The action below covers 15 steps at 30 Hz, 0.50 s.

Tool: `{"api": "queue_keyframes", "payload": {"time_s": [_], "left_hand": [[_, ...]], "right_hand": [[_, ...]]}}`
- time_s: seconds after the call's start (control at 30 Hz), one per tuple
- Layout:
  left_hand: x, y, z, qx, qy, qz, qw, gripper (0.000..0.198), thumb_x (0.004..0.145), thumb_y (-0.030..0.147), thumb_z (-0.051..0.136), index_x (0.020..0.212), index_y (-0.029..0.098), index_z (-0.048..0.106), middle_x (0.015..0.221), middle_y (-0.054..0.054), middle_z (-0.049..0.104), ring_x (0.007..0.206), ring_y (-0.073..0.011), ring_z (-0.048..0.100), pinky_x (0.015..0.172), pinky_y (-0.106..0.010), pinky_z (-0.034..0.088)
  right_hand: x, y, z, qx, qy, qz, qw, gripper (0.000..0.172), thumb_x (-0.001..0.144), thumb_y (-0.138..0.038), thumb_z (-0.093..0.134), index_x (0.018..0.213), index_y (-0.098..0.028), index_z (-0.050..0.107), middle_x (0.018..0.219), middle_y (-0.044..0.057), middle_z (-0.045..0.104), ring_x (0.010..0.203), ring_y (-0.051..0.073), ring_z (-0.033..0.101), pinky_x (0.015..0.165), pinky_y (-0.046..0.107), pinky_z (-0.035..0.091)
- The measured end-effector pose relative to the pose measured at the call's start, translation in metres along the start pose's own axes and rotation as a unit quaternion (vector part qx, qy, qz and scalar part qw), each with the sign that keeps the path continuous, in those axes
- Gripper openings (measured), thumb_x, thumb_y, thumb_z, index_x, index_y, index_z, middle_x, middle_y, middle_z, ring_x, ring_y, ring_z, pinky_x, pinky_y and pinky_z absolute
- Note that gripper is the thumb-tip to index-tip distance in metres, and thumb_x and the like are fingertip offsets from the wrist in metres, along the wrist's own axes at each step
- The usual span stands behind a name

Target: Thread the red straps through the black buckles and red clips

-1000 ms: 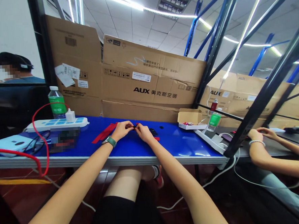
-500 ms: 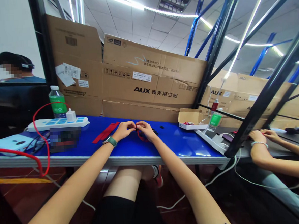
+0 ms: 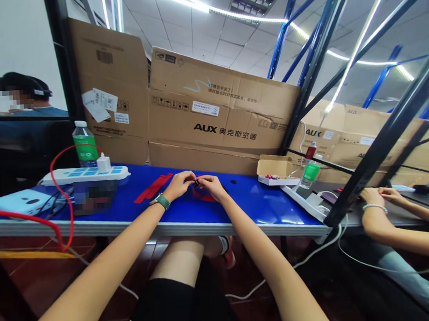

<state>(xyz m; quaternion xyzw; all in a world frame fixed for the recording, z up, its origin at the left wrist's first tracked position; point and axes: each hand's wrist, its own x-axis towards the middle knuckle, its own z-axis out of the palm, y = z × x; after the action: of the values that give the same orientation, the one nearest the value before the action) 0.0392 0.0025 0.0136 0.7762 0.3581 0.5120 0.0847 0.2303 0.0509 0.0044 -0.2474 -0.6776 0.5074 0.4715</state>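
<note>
Tightly curled, the left hand [image 3: 178, 185] and right hand [image 3: 211, 187] pinch a small dark piece [image 3: 196, 182] between their fingertips, just above a red strap loop [image 3: 201, 194] on a blue workbench [image 3: 246, 199].

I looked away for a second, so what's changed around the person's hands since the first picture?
A red loop has come into view over the blue table, just below the right hand. The left hand and right hand still pinch a small dark piece together. The red strips farther left stayed put.
</note>
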Motion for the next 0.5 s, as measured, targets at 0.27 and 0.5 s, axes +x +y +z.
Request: {"api": "queue_keyframes", "payload": {"time_s": [0.27,0.5], "left_hand": [[0.0002,0.0009,-0.0006,0.004,0.019,0.02,1.0,0.01,0.086,0.018,0.054,0.088,0.02,0.064,0.088,-0.004,0.069,0.083,-0.0186,0.066,0.081,-0.03,0.053],[0.0004,-0.0017,-0.0006,0.017,0.018,0.02,0.999,0.012,0.088,0.019,0.052,0.091,0.02,0.064,0.091,-0.005,0.068,0.087,-0.0196,0.065,0.083,-0.031,0.052]], "right_hand": [[0.0008,-0.0014,-0.0011,0.028,0.01,-0.015,0.999,0.044,0.066,-0.047,0.083,0.097,-0.017,0.075,0.091,0.006,0.075,0.078,0.016,0.067,0.065,0.024,0.05],[0.0013,-0.0017,-0.0031,0.021,0.028,-0.019,0.999,0.046,0.066,-0.05,0.082,0.098,-0.017,0.077,0.099,0.009,0.077,0.087,0.021,0.07,0.075,0.029,0.053]]}}
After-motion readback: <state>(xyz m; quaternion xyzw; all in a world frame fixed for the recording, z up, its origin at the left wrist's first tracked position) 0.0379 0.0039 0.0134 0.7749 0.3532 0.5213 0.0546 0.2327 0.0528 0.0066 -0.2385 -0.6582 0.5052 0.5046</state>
